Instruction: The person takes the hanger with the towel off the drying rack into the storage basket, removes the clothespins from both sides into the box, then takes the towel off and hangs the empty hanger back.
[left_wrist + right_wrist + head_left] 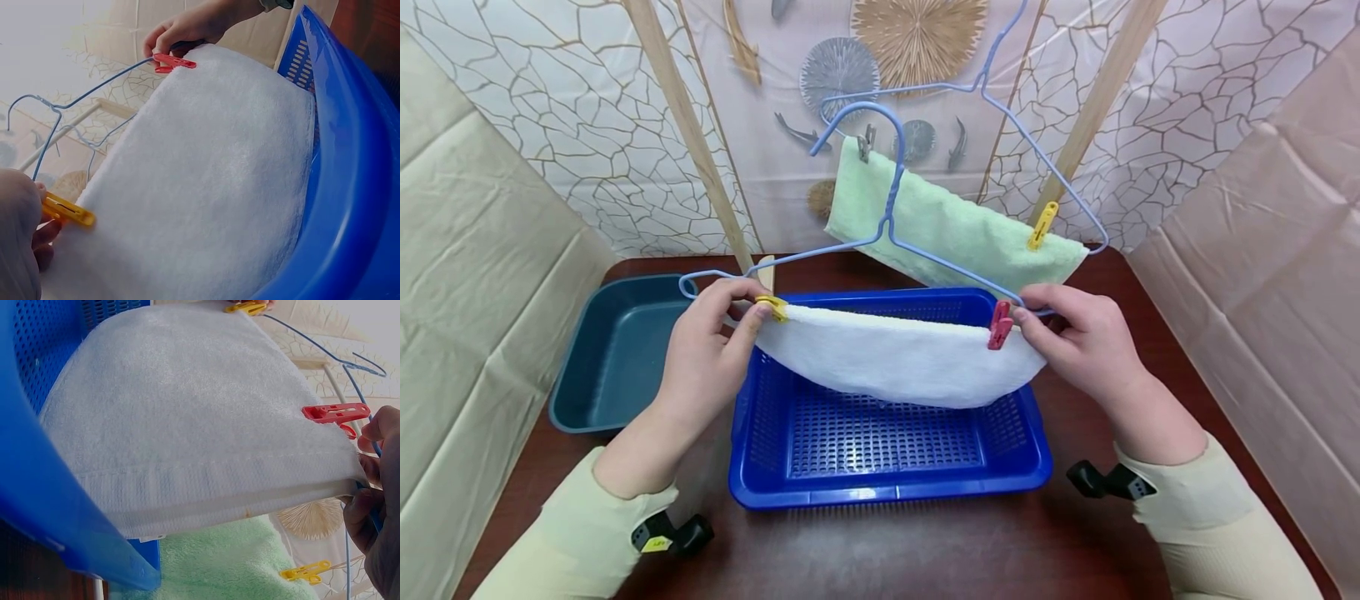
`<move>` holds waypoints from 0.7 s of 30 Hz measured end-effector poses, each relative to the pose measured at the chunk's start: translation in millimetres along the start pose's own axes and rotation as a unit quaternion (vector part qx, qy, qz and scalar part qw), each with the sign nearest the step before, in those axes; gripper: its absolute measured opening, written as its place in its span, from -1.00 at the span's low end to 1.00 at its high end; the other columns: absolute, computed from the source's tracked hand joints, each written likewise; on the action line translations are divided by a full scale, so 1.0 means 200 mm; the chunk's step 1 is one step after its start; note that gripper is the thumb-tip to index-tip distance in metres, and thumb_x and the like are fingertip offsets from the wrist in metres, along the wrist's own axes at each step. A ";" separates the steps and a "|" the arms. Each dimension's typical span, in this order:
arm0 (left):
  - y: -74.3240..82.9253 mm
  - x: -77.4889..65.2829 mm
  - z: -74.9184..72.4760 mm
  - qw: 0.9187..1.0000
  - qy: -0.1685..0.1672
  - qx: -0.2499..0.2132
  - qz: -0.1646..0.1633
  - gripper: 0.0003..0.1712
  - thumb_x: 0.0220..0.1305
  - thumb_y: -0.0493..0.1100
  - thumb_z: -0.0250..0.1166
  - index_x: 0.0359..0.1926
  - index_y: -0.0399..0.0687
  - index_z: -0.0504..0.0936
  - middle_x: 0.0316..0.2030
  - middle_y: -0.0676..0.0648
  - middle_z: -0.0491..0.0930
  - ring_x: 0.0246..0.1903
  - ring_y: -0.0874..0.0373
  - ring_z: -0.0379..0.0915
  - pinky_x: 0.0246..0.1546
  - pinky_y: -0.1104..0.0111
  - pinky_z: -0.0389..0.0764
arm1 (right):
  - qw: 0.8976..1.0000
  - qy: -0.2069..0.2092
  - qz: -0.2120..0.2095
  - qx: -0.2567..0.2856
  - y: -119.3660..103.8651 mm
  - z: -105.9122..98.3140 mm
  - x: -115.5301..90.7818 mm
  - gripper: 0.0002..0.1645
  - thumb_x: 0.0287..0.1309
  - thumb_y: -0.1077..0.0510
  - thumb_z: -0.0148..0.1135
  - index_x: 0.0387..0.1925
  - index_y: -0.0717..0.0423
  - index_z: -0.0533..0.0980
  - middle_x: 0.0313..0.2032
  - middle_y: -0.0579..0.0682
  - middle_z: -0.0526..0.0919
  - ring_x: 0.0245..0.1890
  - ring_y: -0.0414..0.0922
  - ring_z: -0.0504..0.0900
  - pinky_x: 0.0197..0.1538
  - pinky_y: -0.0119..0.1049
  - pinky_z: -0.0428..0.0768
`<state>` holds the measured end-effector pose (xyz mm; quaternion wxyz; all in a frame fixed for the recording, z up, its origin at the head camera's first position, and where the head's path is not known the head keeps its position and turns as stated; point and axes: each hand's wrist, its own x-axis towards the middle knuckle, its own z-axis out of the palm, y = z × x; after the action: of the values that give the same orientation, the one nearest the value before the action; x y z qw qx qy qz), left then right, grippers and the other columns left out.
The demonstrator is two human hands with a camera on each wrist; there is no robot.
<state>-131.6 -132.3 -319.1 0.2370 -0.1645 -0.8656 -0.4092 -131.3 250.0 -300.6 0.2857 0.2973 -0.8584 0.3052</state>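
Observation:
A white towel [895, 358] hangs folded over the lower bar of a blue wire hanger [891, 196]. Near its left corner, my left hand [707, 346] pinches a yellow clothespin [70, 209] clipped over the towel's top edge. At the other end, my right hand [1078, 337] grips the hanger's right corner, thumb and fingers round the wire. A red clothespin [336, 413] clamps the towel just beside those fingertips. The towel hangs over a blue perforated basket [880, 496], its lower edge dipping inside the rim in the head view.
Behind, a light green towel [955, 225] hangs from a second blue hanger [1037, 150], held by a grey clothespin [866, 143] and a yellow one [1042, 225]. A dark teal tub [625, 358] stands at the left. Wooden poles [688, 125] rise at the back of the brown table [880, 554].

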 end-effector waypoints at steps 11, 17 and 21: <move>0.00 -0.01 0.00 0.999 0.025 -0.039 -0.003 -0.83 0.29 -0.11 0.14 -0.13 -0.02 0.52 -0.18 0.09 0.54 -0.31 0.29 0.33 -0.47 0.51 0.43 | 1.000 0.001 0.009 0.000 -0.02 -0.01 0.00 -0.78 -0.13 0.38 0.32 -0.34 0.16 0.61 -0.47 -0.06 0.63 -0.52 -0.44 0.42 -0.45 -0.60 0.44; 0.02 -0.01 0.00 0.998 0.031 -0.058 -0.012 -0.82 0.29 -0.17 0.14 -0.09 -0.04 0.50 -0.13 0.06 0.53 -0.27 0.30 0.35 -0.44 0.53 0.43 | 1.000 0.004 0.003 0.003 -0.03 -0.02 0.00 -0.78 -0.13 0.39 0.30 -0.33 0.17 0.61 -0.47 -0.05 0.63 -0.53 -0.43 0.42 -0.45 -0.62 0.43; 0.08 -0.01 -0.02 0.994 0.039 -0.098 -0.016 -0.81 0.30 -0.25 0.10 -0.08 -0.21 0.47 -0.13 -0.06 0.52 -0.25 0.26 0.35 -0.38 0.55 0.42 | 1.000 0.004 -0.001 0.004 -0.03 -0.03 0.00 -0.78 -0.12 0.38 0.30 -0.33 0.18 0.61 -0.47 -0.05 0.63 -0.53 -0.43 0.42 -0.45 -0.62 0.44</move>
<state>-120.8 -125.1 -308.1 0.2469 -0.1567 -0.8141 -0.5017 -125.7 249.8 -295.4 0.2879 0.2983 -0.8557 0.3098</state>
